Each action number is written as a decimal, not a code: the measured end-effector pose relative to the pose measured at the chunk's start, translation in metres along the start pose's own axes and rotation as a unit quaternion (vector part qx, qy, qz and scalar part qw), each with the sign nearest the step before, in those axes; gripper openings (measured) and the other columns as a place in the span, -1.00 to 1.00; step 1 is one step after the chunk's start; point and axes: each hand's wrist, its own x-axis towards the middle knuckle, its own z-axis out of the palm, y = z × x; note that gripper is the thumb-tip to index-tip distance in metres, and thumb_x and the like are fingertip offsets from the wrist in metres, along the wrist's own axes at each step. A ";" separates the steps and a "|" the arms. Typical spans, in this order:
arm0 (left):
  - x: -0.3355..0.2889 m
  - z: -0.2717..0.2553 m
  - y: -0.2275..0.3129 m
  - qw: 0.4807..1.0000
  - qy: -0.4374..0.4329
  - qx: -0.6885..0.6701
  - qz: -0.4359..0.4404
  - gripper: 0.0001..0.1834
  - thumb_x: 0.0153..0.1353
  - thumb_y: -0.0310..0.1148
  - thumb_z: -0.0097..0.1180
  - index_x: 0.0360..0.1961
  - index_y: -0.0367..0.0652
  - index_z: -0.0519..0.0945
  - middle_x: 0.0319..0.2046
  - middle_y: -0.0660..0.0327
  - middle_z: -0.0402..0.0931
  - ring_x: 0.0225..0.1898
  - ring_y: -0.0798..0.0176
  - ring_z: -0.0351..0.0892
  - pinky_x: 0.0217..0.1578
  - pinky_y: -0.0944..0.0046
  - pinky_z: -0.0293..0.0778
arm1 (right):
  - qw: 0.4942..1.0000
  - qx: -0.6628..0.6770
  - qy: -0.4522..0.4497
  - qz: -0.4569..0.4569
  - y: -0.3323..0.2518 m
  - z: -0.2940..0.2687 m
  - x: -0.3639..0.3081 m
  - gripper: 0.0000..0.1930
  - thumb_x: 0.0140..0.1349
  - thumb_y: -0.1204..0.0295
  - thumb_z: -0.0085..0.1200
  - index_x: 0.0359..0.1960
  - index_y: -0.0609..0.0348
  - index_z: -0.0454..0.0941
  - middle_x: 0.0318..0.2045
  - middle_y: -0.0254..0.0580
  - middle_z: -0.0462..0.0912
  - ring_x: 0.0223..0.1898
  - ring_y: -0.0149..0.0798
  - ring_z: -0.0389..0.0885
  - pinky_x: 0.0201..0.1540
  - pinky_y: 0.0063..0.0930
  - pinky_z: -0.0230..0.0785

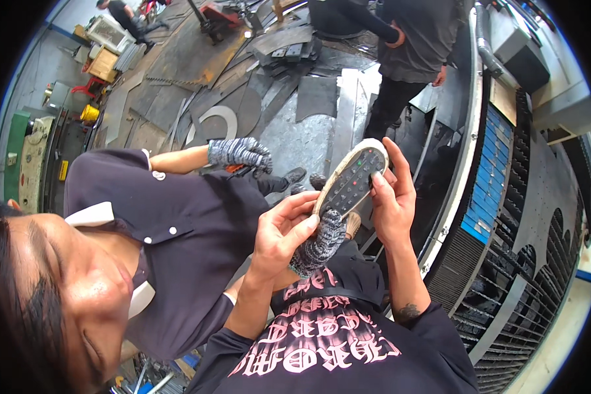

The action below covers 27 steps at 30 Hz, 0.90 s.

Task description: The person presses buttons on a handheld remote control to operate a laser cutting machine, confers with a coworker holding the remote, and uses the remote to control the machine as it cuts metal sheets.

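At far left, on the floor side, a yellow bucket (90, 113). Leaning in close, a co-worker (177, 230) in a dark shirt with a white collar, one gloved hand (240, 154) loosely curled; cannot tell what, if anything, inside. Then, bare and half closed, the left hand (284, 231), with thumb and bent fingers pinching the left edge of a remote (349, 185). Just beside it, at the remote's near end, the co-worker's other gloved hand (323, 244), gripping from below. Held up at a slant at centre, buttons uppermost: the remote itself. Cupped around its right side, partly open, thumb on the keypad: the right hand (395, 200). Beyond, standing, a second co-worker (417, 46). At right, a blue panel (487, 180) beside a slatted bed.
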 end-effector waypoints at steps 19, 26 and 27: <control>0.059 0.127 -0.035 0.988 -0.118 0.091 0.049 -0.51 0.30 -0.55 0.02 0.26 -0.35 0.33 0.02 -0.05 0.57 -0.09 0.26 0.61 0.00 0.27 0.50 | 0.949 0.100 0.200 -0.221 -0.099 -0.116 0.029 -0.42 0.36 0.58 -0.10 0.43 0.15 0.15 0.01 -0.22 0.60 -0.14 -0.50 0.60 -0.14 -0.61 0.52; 0.070 0.111 -0.116 0.979 -0.037 0.194 0.046 -0.71 0.33 -0.51 0.06 0.05 -0.35 0.50 -0.10 0.06 0.62 -0.14 0.27 0.61 -0.05 0.29 0.49 | 0.951 0.136 0.230 -0.157 -0.089 -0.184 0.021 -0.38 0.31 0.58 -0.11 0.44 0.10 0.16 -0.06 -0.28 0.64 -0.18 -0.51 0.63 -0.09 -0.54 0.56; 0.072 0.104 -0.130 0.983 -0.040 0.180 0.024 -0.72 0.33 -0.49 0.07 0.04 -0.34 0.51 -0.11 0.07 0.63 -0.15 0.29 0.62 -0.08 0.30 0.49 | 0.953 0.144 0.227 -0.136 -0.087 -0.192 0.016 -0.39 0.31 0.58 -0.12 0.44 0.10 0.16 -0.02 -0.23 0.63 -0.13 -0.45 0.64 -0.05 -0.48 0.58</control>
